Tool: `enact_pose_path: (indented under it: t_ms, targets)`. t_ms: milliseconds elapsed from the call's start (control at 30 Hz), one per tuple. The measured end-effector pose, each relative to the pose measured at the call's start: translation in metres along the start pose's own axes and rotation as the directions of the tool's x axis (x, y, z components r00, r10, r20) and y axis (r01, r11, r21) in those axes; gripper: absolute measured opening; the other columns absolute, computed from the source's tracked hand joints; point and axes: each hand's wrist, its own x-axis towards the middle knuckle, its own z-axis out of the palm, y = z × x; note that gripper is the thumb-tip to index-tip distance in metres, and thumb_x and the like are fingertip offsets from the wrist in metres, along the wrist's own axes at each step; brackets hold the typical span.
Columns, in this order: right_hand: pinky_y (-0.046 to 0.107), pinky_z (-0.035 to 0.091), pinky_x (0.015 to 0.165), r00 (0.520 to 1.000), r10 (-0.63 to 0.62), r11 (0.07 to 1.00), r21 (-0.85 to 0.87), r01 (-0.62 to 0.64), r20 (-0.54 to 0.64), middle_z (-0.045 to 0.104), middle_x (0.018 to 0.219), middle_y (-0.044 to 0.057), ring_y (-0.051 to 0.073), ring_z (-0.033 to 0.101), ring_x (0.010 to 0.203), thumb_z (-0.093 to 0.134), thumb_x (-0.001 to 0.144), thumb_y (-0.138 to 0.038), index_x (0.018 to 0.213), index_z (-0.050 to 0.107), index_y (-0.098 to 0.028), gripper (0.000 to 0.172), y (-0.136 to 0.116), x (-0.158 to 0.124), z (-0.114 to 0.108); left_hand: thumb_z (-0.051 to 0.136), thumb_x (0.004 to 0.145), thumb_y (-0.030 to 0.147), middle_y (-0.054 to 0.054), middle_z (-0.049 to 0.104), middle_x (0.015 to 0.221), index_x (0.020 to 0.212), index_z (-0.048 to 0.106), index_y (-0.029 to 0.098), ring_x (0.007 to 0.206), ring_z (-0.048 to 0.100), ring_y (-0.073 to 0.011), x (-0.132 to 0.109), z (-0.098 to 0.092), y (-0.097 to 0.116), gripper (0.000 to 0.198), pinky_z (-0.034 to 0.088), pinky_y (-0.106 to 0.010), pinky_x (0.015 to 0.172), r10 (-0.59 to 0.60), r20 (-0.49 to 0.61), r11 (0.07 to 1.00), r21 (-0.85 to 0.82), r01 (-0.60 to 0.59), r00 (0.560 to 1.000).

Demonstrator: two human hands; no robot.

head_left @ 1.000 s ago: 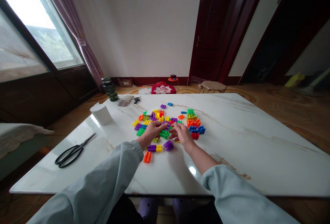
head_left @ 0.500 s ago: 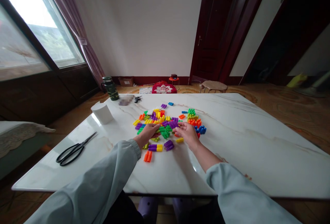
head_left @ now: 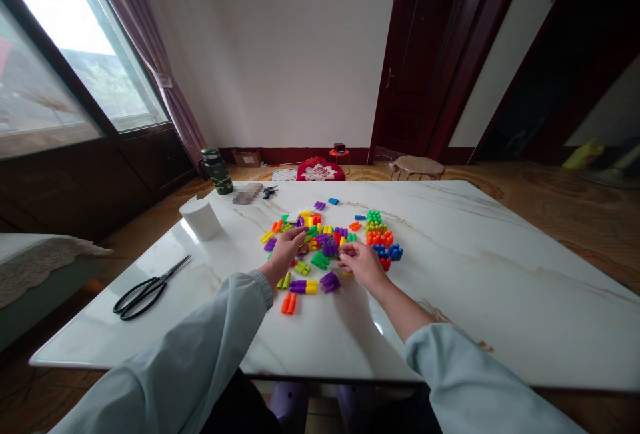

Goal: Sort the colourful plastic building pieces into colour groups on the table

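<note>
Here's your left hand, fingers close together, tips at a green block, your right hand curled, tips just beside a yellow block, any pinch too small to tell

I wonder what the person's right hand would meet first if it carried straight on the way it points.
Probably the purple toy block just beyond the right hand, though depth is unclear; the green toy block beside it could come first.

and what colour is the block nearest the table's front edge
The block is orange; it shows best in the head view.
</note>
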Motion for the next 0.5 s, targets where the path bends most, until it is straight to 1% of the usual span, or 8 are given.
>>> enact_pose_path:
  t_ms: [100,167,233,367,433,500]
  targets:
    - [0.025,0.052,0.058,0.999,-0.033,0.997,-0.066,0.034,0.017,0.069,0.086,0.005,0.014,0.068,0.066,0.059,0.078,-0.018,0.092,0.064,-0.014,0.015,-0.001,-0.003,-0.003,0.067,0.077,0.035,-0.011,0.073,0.101,0.107,0.068,0.013,0.092,0.070,-0.0202,0.009,-0.006,-0.006,0.037,0.057,-0.030,0.078,0.099,-0.002,0.976,0.193,-0.097,0.995]
    - [0.026,0.052,0.061,0.998,-0.052,0.993,-0.102,0.056,0.038,0.070,0.085,0.005,0.015,0.068,0.067,0.058,0.079,-0.018,0.091,0.065,-0.015,0.015,-0.006,-0.009,-0.004,0.065,0.076,0.030,-0.011,0.074,0.099,0.105,0.069,0.013,0.094,0.069,-0.0213,0.018,-0.008,-0.009,0.034,0.056,-0.031,0.081,0.133,0.001,0.956,0.265,-0.128,0.991]
    - [0.027,0.052,0.065,0.991,-0.107,0.982,-0.146,0.118,0.079,0.071,0.085,0.004,0.015,0.068,0.068,0.057,0.079,-0.018,0.090,0.067,-0.016,0.014,-0.015,-0.019,-0.002,0.063,0.076,0.024,-0.010,0.074,0.098,0.104,0.070,0.014,0.096,0.068,-0.0214,0.029,-0.008,-0.008,0.031,0.053,-0.033,0.088,0.180,-0.005,0.918,0.361,-0.166,0.984]
    - [0.026,0.050,0.067,0.946,-0.252,0.910,-0.283,0.303,0.203,0.071,0.087,0.004,0.015,0.065,0.068,0.059,0.079,-0.016,0.085,0.071,-0.019,0.013,-0.034,-0.040,0.004,0.059,0.073,0.015,-0.009,0.073,0.103,0.103,0.072,0.018,0.102,0.064,-0.0248,0.058,-0.006,0.001,0.033,0.045,-0.038,0.099,0.269,-0.009,0.799,0.561,-0.218,0.963]
    - [0.025,0.048,0.069,0.920,-0.291,0.868,-0.332,0.369,0.261,0.071,0.089,0.004,0.015,0.064,0.072,0.060,0.079,-0.015,0.085,0.072,-0.019,0.014,-0.040,-0.048,0.007,0.057,0.072,0.011,-0.011,0.071,0.108,0.103,0.073,0.018,0.109,0.059,-0.0272,0.075,-0.003,0.004,0.036,0.041,-0.040,0.102,0.298,0.018,0.738,0.630,-0.242,0.954]
    - [0.025,0.046,0.072,0.900,-0.307,0.841,-0.353,0.409,0.311,0.071,0.089,0.004,0.016,0.065,0.079,0.060,0.080,-0.013,0.086,0.073,-0.020,0.016,-0.044,-0.054,0.009,0.058,0.070,0.009,-0.010,0.069,0.113,0.105,0.073,0.020,0.114,0.054,-0.0281,0.091,0.001,0.004,0.040,0.039,-0.039,0.103,0.312,0.066,0.691,0.668,-0.274,0.948]
